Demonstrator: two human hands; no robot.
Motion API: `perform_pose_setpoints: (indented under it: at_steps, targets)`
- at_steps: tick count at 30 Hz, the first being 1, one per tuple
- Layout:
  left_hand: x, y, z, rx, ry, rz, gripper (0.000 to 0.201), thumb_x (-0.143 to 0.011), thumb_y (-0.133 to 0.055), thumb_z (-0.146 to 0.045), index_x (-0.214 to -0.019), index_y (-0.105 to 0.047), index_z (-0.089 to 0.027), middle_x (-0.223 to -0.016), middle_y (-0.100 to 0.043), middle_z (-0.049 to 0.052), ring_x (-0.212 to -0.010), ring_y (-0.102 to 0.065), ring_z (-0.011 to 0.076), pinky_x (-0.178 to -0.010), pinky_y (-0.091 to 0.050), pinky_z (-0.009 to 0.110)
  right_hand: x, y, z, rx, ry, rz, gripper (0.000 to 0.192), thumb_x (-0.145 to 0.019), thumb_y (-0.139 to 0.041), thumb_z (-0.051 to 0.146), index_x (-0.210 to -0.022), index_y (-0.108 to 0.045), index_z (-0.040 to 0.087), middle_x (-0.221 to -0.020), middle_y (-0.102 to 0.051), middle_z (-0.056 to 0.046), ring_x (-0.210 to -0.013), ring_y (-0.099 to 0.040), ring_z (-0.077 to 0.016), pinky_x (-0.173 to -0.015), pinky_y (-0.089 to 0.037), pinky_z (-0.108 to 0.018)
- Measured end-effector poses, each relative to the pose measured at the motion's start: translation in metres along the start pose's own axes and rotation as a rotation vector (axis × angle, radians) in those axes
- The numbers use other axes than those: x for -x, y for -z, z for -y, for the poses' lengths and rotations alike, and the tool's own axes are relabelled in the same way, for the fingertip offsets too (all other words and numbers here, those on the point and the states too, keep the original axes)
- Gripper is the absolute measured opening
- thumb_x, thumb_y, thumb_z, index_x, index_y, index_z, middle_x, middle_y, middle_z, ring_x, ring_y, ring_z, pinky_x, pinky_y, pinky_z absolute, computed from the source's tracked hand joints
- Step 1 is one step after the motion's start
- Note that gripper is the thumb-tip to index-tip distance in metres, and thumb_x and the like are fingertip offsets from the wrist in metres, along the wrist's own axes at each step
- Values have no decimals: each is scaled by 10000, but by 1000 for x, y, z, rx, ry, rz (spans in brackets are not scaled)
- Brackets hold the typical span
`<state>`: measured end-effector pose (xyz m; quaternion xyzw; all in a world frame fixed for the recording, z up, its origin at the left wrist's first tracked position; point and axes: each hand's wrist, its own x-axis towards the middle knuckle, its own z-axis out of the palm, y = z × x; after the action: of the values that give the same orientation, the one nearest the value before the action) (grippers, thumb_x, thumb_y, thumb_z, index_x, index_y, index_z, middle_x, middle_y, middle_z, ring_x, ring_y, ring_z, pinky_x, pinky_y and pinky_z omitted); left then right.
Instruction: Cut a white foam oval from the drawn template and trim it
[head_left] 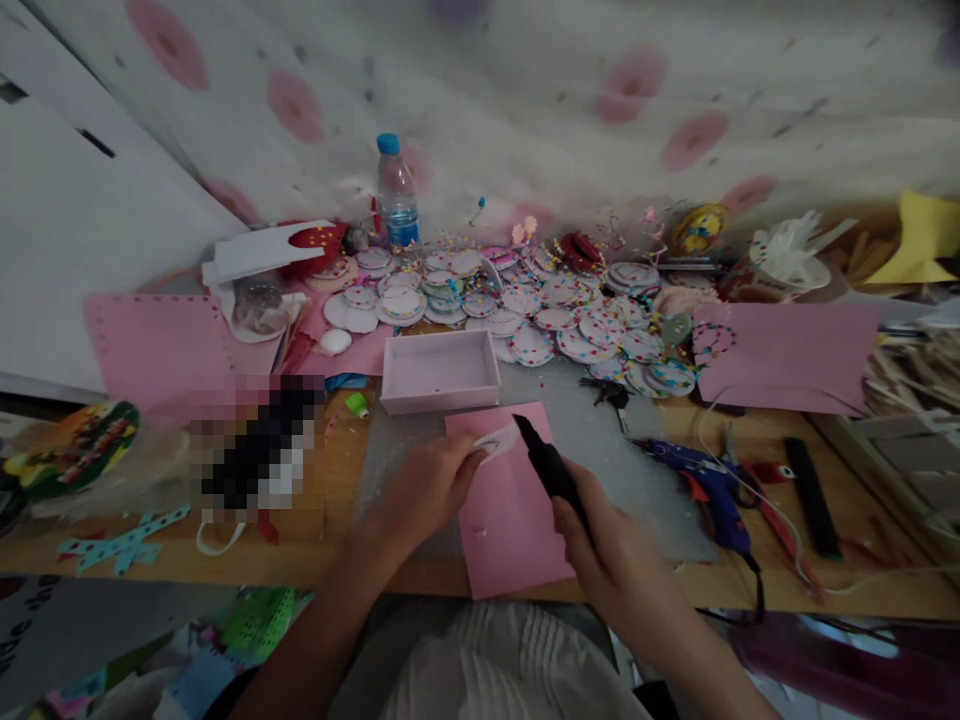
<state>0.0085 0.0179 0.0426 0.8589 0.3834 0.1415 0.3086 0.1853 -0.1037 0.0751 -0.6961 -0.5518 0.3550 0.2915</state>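
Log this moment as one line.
left hand: holds small white piece | right hand: grips black tool | beneath: pink sheet

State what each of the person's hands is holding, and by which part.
The left hand pinches a small white cut-out piece by its left edge. The right hand grips a black pen-shaped tool by its rear end.

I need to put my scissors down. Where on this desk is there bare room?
Bare grey mat lies between the pink sheet and the blue glue gun. Some wood is free left of the left hand. Behind the box, the discs crowd everything.
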Motion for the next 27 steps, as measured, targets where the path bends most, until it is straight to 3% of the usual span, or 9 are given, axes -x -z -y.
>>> perform_pose_setpoints:
  at_steps: [4, 7, 11, 20, 27]
  targets:
    - [5, -8, 3, -23, 7, -8, 348, -1001, -318, -396, -990, -590, -180, -864, -683, 50, -790, -649, 199, -653, -427, 279, -4, -5, 5, 232, 12, 31, 495, -973, -286, 320, -1439, -242, 159, -799, -701, -89, -592, -680, -248, -488, -414, -290]
    - [6, -12, 3, -31, -16, -35, 368, -1004, -298, -387, -967, -598, -178, -863, -687, 60, -799, -656, 206, -674, -449, 292, -6, -7, 7, 389, 40, 33, 415, -969, -278, 267, -1368, -300, 155, -891, -714, -114, -677, -717, -274, -498, -411, -293]
    - [5, -15, 1, -25, -59, -73, 370, -1002, -296, -356, -966, -609, -163, -852, -691, 74, -793, -660, 217, -669, -459, 307, -7, -5, 10, 550, 16, 82, 219, -935, -307, 177, -1126, -412, 151, -728, -697, -70, -588, -705, -271, -442, -306, -275]
    - [3, -13, 2, -33, -113, -116, 315, -987, -341, -298, -908, -612, -157, -796, -683, 65, -736, -649, 200, -632, -454, 290, -16, -6, 15, 667, 32, 105, 178, -978, -362, 261, -1121, -401, 162, -707, -713, -62, -552, -703, -287, -428, -154, -276]
    - [1, -12, 1, -76, -148, -130, 345, -991, -300, -294, -870, -594, -159, -733, -669, 53, -669, -633, 182, -587, -448, 275, -19, -3, 22, 750, -6, 176, 88, -962, -391, 187, -1040, -424, 165, -649, -702, -59, -546, -703, -283, -419, -92, -286]
